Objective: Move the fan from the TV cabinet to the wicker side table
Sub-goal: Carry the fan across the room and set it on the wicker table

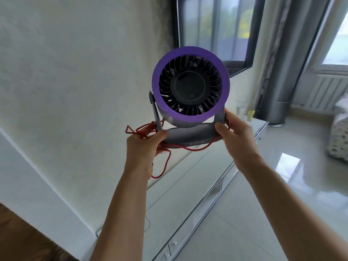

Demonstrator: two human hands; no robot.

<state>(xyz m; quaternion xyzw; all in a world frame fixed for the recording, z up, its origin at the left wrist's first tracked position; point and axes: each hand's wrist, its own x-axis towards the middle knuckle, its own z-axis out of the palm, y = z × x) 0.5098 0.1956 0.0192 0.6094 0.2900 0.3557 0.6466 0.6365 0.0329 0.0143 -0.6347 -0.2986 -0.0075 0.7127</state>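
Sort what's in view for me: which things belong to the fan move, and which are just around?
Part of the job:
fan, held up by its base
red cord, dangling beneath it
left hand and right hand
TV cabinet, below

Just around:
window
curtain
radiator

The wicker side table is not in view.

Fan (190, 87), grey base: I find one line of small, pale, widely spaced capitals on the front edge, too faint to read with certainty. Fan, dark centre disc: I see one small power symbol near its lower edge, inside a thin circle. I can read no other text, label, brand or number anywhere in view.
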